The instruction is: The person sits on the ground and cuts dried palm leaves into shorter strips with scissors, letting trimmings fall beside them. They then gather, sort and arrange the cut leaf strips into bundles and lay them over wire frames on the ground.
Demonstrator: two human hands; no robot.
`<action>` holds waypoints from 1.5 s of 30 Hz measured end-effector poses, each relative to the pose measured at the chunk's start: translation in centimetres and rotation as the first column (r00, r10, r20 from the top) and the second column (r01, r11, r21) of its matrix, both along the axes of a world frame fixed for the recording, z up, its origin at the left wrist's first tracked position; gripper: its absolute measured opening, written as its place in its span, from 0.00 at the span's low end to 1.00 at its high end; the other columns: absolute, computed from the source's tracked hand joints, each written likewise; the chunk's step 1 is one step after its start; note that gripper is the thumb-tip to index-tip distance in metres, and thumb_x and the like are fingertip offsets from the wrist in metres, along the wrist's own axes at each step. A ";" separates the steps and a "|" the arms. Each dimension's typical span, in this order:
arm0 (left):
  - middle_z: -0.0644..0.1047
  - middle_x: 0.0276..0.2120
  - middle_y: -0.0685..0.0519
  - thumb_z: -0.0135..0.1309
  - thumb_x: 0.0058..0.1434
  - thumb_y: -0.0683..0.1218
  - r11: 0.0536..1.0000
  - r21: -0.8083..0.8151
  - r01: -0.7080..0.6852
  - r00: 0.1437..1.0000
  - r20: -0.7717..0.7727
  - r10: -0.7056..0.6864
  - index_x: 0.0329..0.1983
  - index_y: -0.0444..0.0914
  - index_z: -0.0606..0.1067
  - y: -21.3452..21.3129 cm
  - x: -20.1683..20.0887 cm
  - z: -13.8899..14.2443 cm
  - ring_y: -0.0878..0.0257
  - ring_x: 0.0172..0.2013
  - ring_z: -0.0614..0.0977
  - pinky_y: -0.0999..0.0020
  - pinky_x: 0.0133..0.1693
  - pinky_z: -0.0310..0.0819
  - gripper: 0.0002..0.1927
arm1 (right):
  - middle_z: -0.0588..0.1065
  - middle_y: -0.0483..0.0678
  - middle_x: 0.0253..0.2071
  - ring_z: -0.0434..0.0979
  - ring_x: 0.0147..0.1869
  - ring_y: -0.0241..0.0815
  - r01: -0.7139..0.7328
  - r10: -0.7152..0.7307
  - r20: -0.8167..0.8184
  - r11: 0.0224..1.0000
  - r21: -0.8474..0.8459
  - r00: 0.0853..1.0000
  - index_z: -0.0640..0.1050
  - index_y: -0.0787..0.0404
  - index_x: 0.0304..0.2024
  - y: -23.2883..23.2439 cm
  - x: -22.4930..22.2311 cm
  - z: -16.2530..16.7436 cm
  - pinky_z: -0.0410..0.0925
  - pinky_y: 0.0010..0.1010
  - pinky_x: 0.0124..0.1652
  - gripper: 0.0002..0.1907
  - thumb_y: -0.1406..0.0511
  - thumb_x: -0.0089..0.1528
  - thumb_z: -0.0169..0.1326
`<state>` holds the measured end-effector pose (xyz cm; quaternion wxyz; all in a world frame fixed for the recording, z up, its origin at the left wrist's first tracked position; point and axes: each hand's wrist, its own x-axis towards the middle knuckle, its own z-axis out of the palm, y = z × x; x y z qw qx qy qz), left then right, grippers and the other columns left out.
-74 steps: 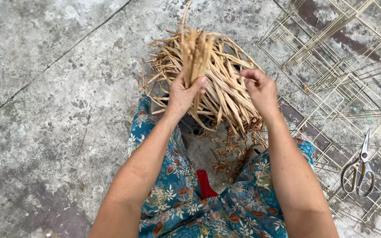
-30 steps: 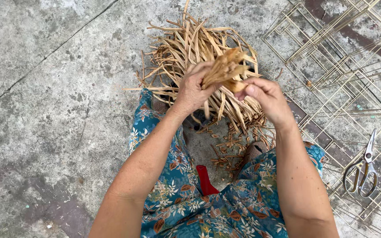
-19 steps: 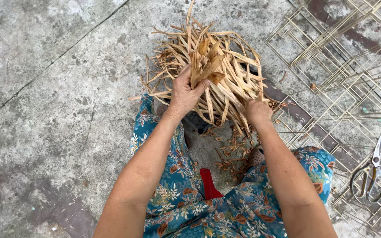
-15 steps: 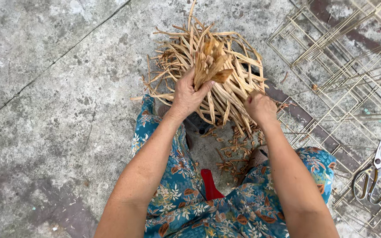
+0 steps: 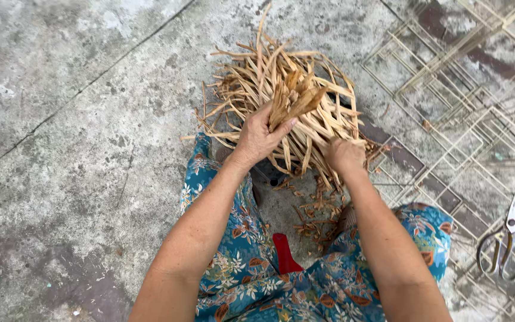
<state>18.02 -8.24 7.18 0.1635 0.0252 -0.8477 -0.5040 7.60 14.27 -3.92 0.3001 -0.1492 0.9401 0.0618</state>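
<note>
Nearest to us we see our lap in blue flowered cloth [image 5: 251, 280], with a red strip [image 5: 282, 253] lying between the knees and brown scraps [image 5: 314, 211] scattered on the concrete floor [image 5: 61, 149] just ahead of it. Both forearms reach forward from here. Our left hand [image 5: 260, 137] is closed around a small bunch of folded dry strips [image 5: 290, 98], held upright above the heap, thumb pressed against its side. Our right hand [image 5: 346, 155] is curled with the fingers tucked in at the near right edge of the heap; it touches the strips there, but we cannot tell whether it grips any of them. Beyond the hands lies the heap of pale dry plant strips [image 5: 251, 83], loose and tangled, resting on the floor with ends sticking out in all directions. To the right, a stack of thin square frames [image 5: 478, 89] covers the floor, and a pair of scissors [image 5: 503, 244] lies on them, well apart from our right hand.
</note>
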 end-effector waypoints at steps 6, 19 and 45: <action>0.78 0.39 0.51 0.63 0.64 0.53 0.996 -0.030 0.081 0.994 0.073 -0.079 0.49 0.40 0.75 0.8 -0.3 -1.1 0.60 0.40 0.84 0.61 0.50 0.83 0.17 | 0.81 0.50 0.34 0.80 0.35 0.43 0.003 -0.034 -0.051 0.850 -0.527 0.998 0.82 0.49 0.52 1.8 0.8 10.2 0.71 0.38 0.41 0.17 0.53 0.65 0.57; 0.81 0.42 0.49 0.65 0.61 0.56 0.997 -0.076 0.027 0.979 0.204 -0.011 0.59 0.38 0.70 0.9 -0.4 -0.3 0.59 0.44 0.84 0.60 0.51 0.80 0.29 | 0.82 0.50 0.41 0.80 0.40 0.37 0.526 -0.335 0.421 0.344 -0.778 0.843 0.82 0.60 0.49 2.6 -2.7 7.5 0.76 0.29 0.43 0.24 0.48 0.70 0.46; 0.76 0.58 0.44 0.70 0.55 0.51 0.935 -0.283 0.213 0.971 -0.040 -0.234 0.59 0.38 0.72 1.4 0.0 -0.7 0.50 0.60 0.75 0.50 0.61 0.67 0.31 | 0.82 0.46 0.38 0.80 0.36 0.42 -0.115 0.039 -0.127 0.738 -0.665 0.991 0.84 0.53 0.45 2.0 3.0 15.4 0.73 0.38 0.39 0.11 0.59 0.61 0.64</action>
